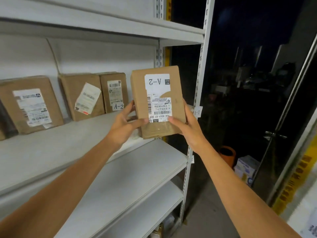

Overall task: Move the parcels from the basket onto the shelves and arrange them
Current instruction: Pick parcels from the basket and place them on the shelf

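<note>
1. Brown cardboard parcel [158, 103] is standing upright between both hands at the right end of the middle shelf [51, 152], just left of the slotted upright post [204, 66]. Its lower edge is overlapping the shelf's near lip; I cannot tell whether it is resting on the board.
2. White label [155, 81] on its near face is reading "A-2", upside down, with barcodes below it.
3. Left hand [125, 124] is gripping the parcel's lower left edge, thumb pressing on the near face, fingers curling behind.
4. Right hand [187, 127] is gripping the lower right edge the same way, thumb lying on the label's bottom corner and fingers wrapping round the side.
5. Three more brown parcels are leaning against the far wall on the same shelf: a left parcel [30, 103], a middle parcel [80, 97] and a right parcel [114, 91], the last two touching.
6. Small "A-2" tag [118, 106] is showing at the right parcel's lower corner; an "A-1" tag [197, 112] is hanging on the post.
7. Upper shelf [103, 26] and lower shelf [128, 177] are running above and below.
8. Orange container [227, 154] and a white carton [247, 167] are sitting on the dark floor to the right.
</note>
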The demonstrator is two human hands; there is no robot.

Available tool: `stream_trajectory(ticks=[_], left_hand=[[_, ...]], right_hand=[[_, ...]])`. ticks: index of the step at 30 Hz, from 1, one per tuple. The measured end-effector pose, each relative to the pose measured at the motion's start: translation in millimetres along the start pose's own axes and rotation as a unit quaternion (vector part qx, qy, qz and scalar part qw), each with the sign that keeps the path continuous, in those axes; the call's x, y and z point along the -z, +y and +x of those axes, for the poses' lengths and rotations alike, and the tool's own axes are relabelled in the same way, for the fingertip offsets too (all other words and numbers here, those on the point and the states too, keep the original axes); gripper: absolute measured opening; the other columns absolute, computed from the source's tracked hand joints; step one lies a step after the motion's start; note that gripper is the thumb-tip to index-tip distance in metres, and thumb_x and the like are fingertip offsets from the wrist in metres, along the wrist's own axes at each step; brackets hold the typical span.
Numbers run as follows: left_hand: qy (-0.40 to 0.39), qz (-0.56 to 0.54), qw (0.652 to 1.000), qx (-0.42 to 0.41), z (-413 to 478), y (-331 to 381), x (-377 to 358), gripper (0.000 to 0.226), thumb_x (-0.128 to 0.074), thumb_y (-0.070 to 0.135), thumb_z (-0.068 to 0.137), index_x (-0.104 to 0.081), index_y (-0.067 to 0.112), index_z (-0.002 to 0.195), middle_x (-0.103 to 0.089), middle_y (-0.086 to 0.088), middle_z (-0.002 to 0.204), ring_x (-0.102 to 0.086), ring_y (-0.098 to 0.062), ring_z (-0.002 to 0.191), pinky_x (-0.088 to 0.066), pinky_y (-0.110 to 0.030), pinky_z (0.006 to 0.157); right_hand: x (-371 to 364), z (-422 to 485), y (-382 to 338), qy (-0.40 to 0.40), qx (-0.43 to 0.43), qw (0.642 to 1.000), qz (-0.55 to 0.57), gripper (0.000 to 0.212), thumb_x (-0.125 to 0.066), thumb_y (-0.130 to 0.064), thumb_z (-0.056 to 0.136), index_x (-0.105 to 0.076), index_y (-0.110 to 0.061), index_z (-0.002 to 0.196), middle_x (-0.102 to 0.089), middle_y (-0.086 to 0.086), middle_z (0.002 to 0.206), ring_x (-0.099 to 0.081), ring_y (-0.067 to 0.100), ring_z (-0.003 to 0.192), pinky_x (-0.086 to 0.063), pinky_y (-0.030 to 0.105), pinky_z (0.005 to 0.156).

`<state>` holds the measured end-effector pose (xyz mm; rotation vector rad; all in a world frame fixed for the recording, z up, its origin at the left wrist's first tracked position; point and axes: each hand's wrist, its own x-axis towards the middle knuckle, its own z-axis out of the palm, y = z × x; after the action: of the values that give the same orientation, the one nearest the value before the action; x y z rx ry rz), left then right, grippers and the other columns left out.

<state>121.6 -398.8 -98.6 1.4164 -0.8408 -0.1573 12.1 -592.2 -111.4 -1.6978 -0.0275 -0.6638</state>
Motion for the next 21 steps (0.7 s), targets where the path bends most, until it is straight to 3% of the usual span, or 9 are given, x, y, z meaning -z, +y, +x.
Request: stream_trajectory(ticks=[7,10,12,15,19,21], left_hand=[[0.003,0.006,1.0,0.018,65,-9,5,0.088,-0.088,0.04,0.058,-0.039,0.064,0.127,-0.061,0.019,0.123,-0.064,-0.008,0.106,-0.058,-0.032,0.071],[0.004,0.016,1.0,0.027,87,-16,5,0.082,-0.087,0.037,0.062,-0.039,0.072,0.119,-0.061,0.011,0.127,-0.063,-0.012,0.11,-0.056,-0.027,0.068],[-0.002,0.032,0.999,0.021,99,-22,3,0.083,-0.084,0.035,0.065,-0.035,0.075,0.119,-0.062,0.004,0.127,-0.063,-0.017,0.11,-0.056,-0.027,0.069],[0.001,0.065,0.998,0.017,119,-32,3,0.093,-0.085,0.03,0.064,-0.029,0.072,0.125,-0.062,0.002,0.125,-0.064,-0.019,0.107,-0.056,-0.028,0.07],[0.054,0.111,0.992,-0.023,147,-40,14,0.095,-0.081,0.005,0.069,-0.034,0.06,0.13,-0.058,0.005,0.124,-0.06,-0.013,0.103,-0.052,-0.02,0.06],[0.069,0.134,0.988,-0.042,164,-40,20,0.091,-0.081,0.0,0.067,-0.04,0.046,0.134,-0.058,0.014,0.123,-0.058,-0.002,0.103,-0.05,-0.014,0.064]], right_hand=[[-5,70,38,0.01,0.017,0.999,0.051,0.068,-0.068,-0.029,0.087,-0.034,-0.033,0.146,-0.061,-0.027,0.121,-0.057,-0.006,0.113,-0.053,0.02,0.089],[3,101,52,0.004,-0.003,0.998,0.069,0.058,-0.07,-0.029,0.086,-0.038,-0.037,0.134,-0.063,-0.036,0.105,-0.059,-0.013,0.104,-0.052,0.011,0.078],[11,117,64,0.003,-0.013,0.997,0.08,0.059,-0.072,-0.034,0.082,-0.042,-0.033,0.133,-0.065,-0.032,0.104,-0.062,-0.01,0.102,-0.055,0.017,0.081],[18,139,81,-0.009,-0.035,0.996,0.087,0.07,-0.071,-0.042,0.075,-0.043,-0.028,0.138,-0.066,-0.027,0.107,-0.063,-0.006,0.102,-0.056,0.024,0.088],[22,166,93,-0.026,-0.016,1.0,0.003,0.082,-0.078,-0.034,0.079,-0.03,-0.037,0.145,-0.054,-0.043,0.111,-0.054,-0.019,0.103,-0.049,0.006,0.073],[22,178,95,-0.003,0.029,0.998,-0.052,0.103,-0.083,-0.032,0.074,-0.014,-0.045,0.149,-0.04,-0.04,0.134,-0.046,-0.013,0.121,-0.046,0.012,0.091]])
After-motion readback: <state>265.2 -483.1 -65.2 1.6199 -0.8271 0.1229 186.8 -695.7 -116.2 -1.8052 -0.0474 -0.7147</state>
